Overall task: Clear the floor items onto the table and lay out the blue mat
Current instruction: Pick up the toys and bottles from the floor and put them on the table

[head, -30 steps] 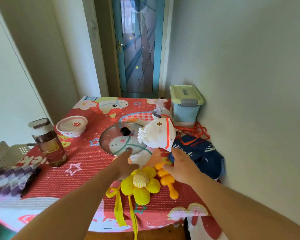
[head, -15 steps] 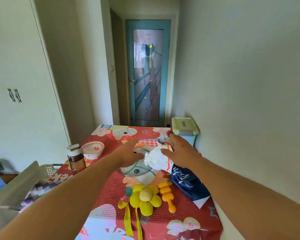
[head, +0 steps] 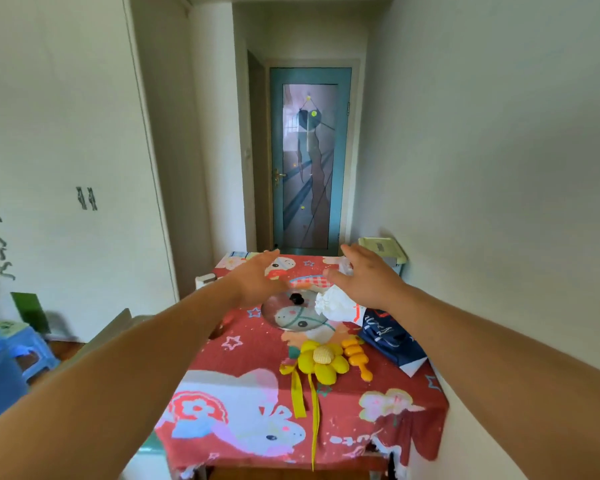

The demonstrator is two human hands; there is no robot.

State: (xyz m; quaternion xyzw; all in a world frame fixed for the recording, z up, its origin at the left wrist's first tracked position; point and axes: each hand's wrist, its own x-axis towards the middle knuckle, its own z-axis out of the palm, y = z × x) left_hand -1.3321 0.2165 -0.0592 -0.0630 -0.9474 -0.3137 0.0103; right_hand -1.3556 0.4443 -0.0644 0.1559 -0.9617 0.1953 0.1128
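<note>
**Now both hands hang open above the counter**

Plainly, neither hand has hold of anything. The left hand (head: 257,277) is stretched out flat with its fingers spread, above the far side of the counter (head: 257,351), just over the far left rim of the glass lid (head: 291,315). The right hand (head: 369,278) is held up the same way, fingers loosely fanned, above the white pouch (head: 333,304), which lies against the lid's right edge.

The counter wears a red cartoon cloth. Pale letters run along its front right hem, too smeared to read.

At the counter's right edge, by the wall, lies a folded dark blue fabric (head: 390,336) with white script across it. The script is not legible, and I cannot tell whether this is the mat. Just left of it are an orange toy (head: 355,356) and a yellow flower toy (head: 321,360), whose ribbons trail over the front edge.

A green-lidded box (head: 383,247) sits in the far right corner. Dark scribbled marks (head: 86,199) on the left wall cannot be made out.
</note>
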